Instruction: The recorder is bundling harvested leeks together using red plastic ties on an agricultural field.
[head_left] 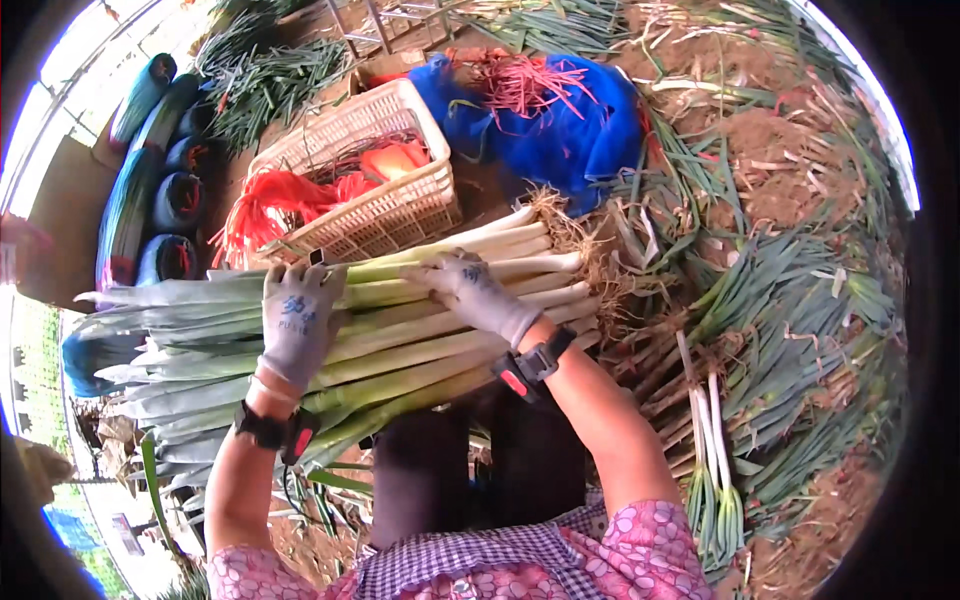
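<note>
A thick layer of long green onions lies crosswise in front of me above my knees, blue-green leaves to the left, white stalks and hairy roots to the right. My left hand, in a pale grey glove, is closed over the leafy part near the far side of the layer, with its fingertips bent over the edge. Further right, my right hand, gloved alike, has its fingers closed round the pale stalks along that same far edge. The undersides of both hands are hidden.
Beyond the onions stands a cream plastic crate with red-orange netting. Right of it lies blue mesh cloth with red strips on top. Wrapped onion bundles are stacked at the left. Loose onions cover soil at the right.
</note>
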